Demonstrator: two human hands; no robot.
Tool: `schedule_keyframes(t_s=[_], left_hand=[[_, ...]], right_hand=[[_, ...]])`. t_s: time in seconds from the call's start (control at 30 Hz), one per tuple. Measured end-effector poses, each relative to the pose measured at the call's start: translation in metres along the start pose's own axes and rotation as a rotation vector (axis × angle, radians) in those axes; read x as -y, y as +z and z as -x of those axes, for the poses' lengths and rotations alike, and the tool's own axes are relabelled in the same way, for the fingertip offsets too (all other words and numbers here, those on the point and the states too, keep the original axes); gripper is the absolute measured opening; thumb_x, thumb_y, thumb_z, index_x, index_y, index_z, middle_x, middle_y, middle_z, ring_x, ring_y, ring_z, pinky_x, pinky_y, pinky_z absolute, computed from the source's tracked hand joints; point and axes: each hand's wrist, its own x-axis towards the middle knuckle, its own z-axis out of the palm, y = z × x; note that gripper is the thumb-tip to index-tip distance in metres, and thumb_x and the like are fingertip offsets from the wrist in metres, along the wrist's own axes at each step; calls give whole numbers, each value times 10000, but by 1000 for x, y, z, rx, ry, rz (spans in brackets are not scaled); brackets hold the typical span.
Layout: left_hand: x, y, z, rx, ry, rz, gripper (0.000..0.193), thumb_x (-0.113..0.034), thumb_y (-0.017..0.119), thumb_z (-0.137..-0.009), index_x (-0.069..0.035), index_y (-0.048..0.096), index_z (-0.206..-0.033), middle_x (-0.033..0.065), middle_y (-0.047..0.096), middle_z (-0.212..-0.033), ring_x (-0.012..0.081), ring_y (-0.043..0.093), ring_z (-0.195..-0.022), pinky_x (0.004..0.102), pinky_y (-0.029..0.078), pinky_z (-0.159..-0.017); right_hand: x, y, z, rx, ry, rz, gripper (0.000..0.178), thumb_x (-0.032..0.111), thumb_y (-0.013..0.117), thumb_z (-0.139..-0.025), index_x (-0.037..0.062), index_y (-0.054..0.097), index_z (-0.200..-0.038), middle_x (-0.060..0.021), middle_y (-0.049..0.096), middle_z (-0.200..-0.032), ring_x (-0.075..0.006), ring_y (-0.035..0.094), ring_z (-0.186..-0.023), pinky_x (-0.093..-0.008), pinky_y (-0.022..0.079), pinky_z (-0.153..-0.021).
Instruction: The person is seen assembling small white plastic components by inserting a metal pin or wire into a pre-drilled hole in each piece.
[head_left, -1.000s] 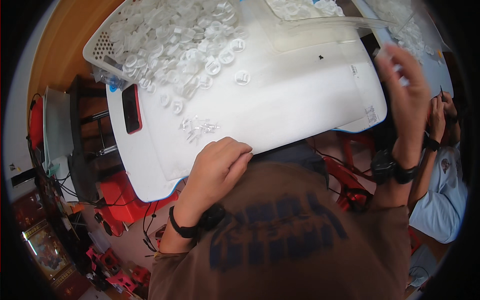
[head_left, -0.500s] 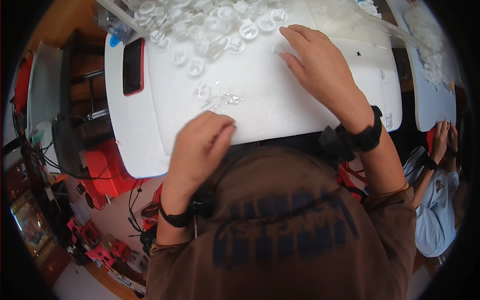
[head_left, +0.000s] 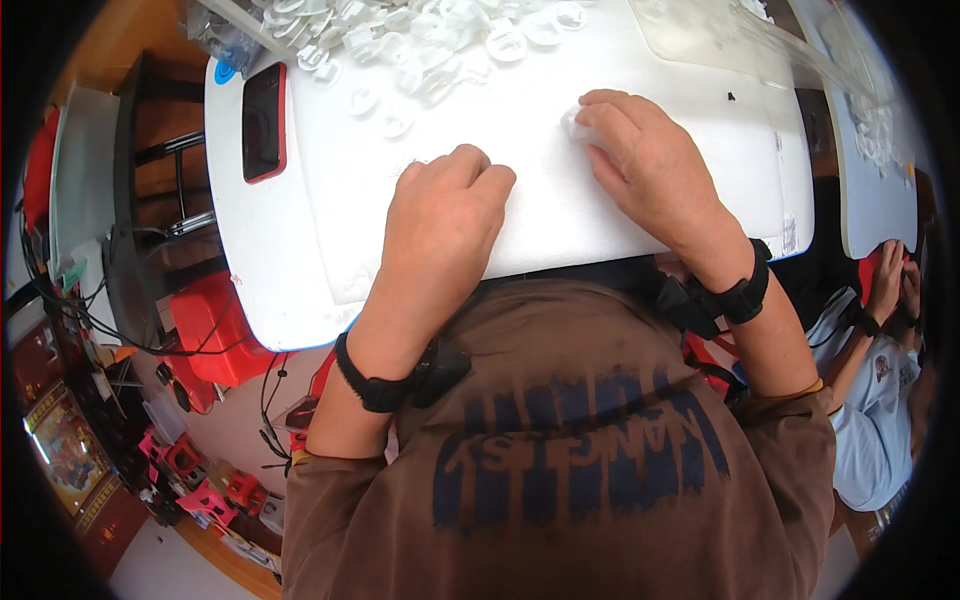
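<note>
White and smooth, the table top [head_left: 560,215] has rounded corners and fills the upper middle of the view, with a soft, faintly fibrous white sheet spread over most of it. Along its far edge lies a loose heap of small clear plastic parts [head_left: 420,40], glossy, round and cap-like, a few strays sitting nearer on the sheet. A flat red-framed phone [head_left: 264,122] with a dark screen lies at the table's left end, well apart from both hands. At the far right of the table a clear plastic tray [head_left: 720,40] shows only its pale, see-through rim and wall; what it contains cannot be told.

The left hand [head_left: 440,225] rests on the sheet near the front edge, curled into a loose fist with knuckles up; whether anything is inside it cannot be told. The right hand [head_left: 650,165] lies palm down just beside it to the right, its fingers bent over one small white plastic piece [head_left: 578,124], which peeks out under the fingertips and touches the sheet. Both wrists carry black bands. Another person's hands [head_left: 890,280] show at the right rim, below a second pale table [head_left: 880,200].
</note>
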Motion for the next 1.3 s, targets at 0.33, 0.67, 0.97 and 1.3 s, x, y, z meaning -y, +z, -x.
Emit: schedule_keyframes(t_s=[0.33,0.67,0.97,1.3], left_hand=[[7,1,-8,136,48,-176,138,1,616,-727,-37,594,-858,102,555,-783,298,542,-731,389,413,-673],[14,-10,-18,146,63,-162,148,22,611,-734,-21,586,-873,131,549,-790,313,537,-702,372,432,-646],[-41,-54,-17,-221,-281,1021,138,9,616,-857,15,549,-978,63,612,-910,59,533,-738,183,435,-645],[-86,-47,-23,-267,103,995,147,21,598,-852,-2,532,-981,144,596,-878,72,469,-569,174,381,-479]], right_hand=[[7,2,11,39,122,-127,243,8,598,-775,13,616,-1017,-116,592,-818,-274,587,-796,-373,492,-685],[3,-4,19,68,124,-189,230,66,590,-832,8,619,-1052,-134,643,-964,-265,613,-883,-356,504,-767],[34,-66,20,43,661,-1557,284,154,566,-915,9,549,-1158,-163,621,-1103,-159,655,-841,-283,547,-738],[52,-81,29,-64,603,-1899,319,186,574,-913,16,482,-1167,-242,590,-1123,-229,669,-838,-335,579,-732]])
